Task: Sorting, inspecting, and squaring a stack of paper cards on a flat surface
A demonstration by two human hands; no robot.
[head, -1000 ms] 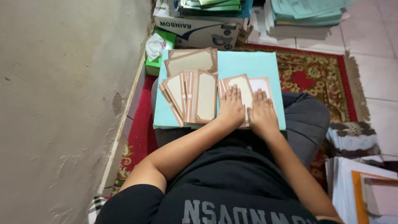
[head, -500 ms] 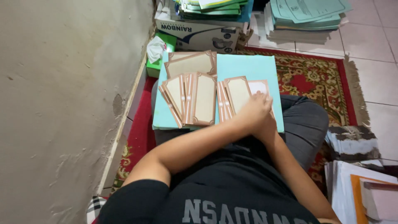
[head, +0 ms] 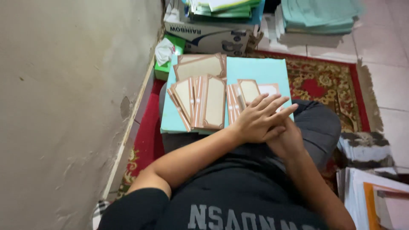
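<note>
A: Start with our fingers (head: 272, 103). What are they doing?

B: On our left hand (head: 257, 121) they lie stretched out and loose, gripping nothing. That hand rests flat across the back of our right hand (head: 289, 140), which sits underneath and is mostly covered, so we cannot tell whether its fingers are curled or flat.

A: And what lies under the hands?

B: A small stack of tan cards with brown borders (head: 245, 96), spread slightly. Our left fingertips lie over its right end; the upper left part of the stack shows.

A: What carries the cards?

B: A pale turquoise board (head: 260, 70) lying across our lap, on the grey trousers (head: 317, 127).

A: Anything else on that board?

B: Just left of the stack, a fan of larger folded cards (head: 202, 102) in the same tan and brown, and above them one more card lying flat (head: 200, 66).

A: Further out?

B: A bare plaster wall (head: 64, 106) runs down our left side. A red patterned carpet (head: 328, 83) lies beneath us. Beyond the board stand a printed cardboard box (head: 208, 36), a green tissue box (head: 170, 55) and piles of green paper (head: 317, 17). More papers (head: 370, 191) lie at our right.
</note>
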